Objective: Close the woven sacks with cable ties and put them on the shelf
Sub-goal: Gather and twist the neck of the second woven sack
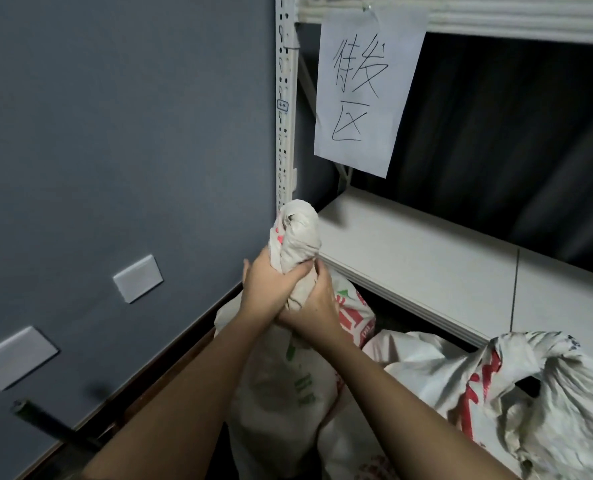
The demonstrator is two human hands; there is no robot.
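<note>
Grey wall (115, 133) meets a white shelf (426, 265) with a paper sign (364, 88) hanging above it. Both hands clamp the gathered neck of a sack (298, 233) just beside the shelf's front corner: left hand (270, 282) above, right hand (312, 306) below, fingers curled round the fabric. Another sack (530, 393) sits open at lower right, seemingly untied.

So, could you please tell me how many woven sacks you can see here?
3: the gripped sack by the shelf post, one behind it under the shelf, one at lower right. Others may be hidden.
</note>
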